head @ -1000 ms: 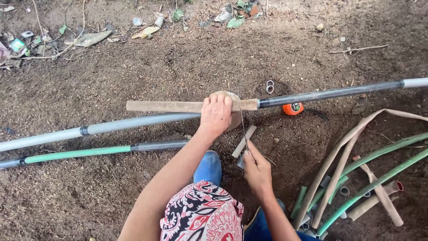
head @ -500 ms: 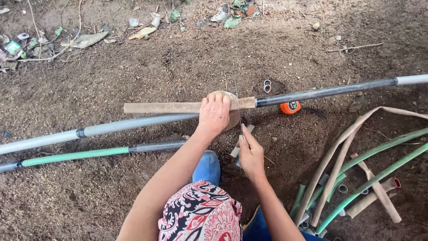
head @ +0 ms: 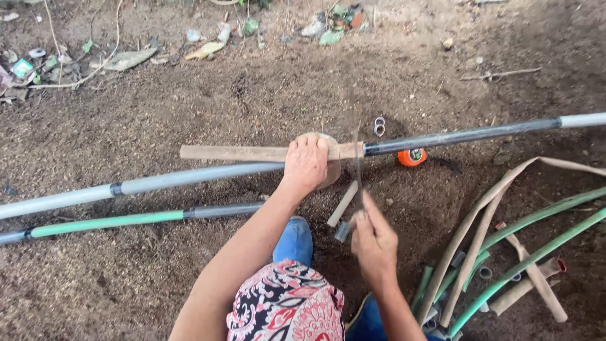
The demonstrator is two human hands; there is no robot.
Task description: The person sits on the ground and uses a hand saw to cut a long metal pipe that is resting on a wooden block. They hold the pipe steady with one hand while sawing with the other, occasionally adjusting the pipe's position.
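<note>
My left hand [head: 306, 163] presses down on a flat wooden slat [head: 233, 152] that lies along a long pipe, grey [head: 189, 179] on the left and dark [head: 467, 134] on the right. A round block shows under that hand. My right hand [head: 375, 245] grips a thin saw blade [head: 358, 165], which crosses the pipe just right of my left hand, at the slat's end. A short wooden stick [head: 343, 203] and a small grey pipe piece [head: 341, 232] lie between my hands.
An orange tape measure [head: 411, 156] and two small rings [head: 379, 126] lie by the pipe. A green and dark pipe [head: 107, 222] runs at the left. Green and tan hoses [head: 524, 252] pile up at the right. Litter [head: 126, 60] lines the far soil.
My right hand pushed the blade forward toward the pipe, then drew back toward me. My left hand stayed on the slat.
</note>
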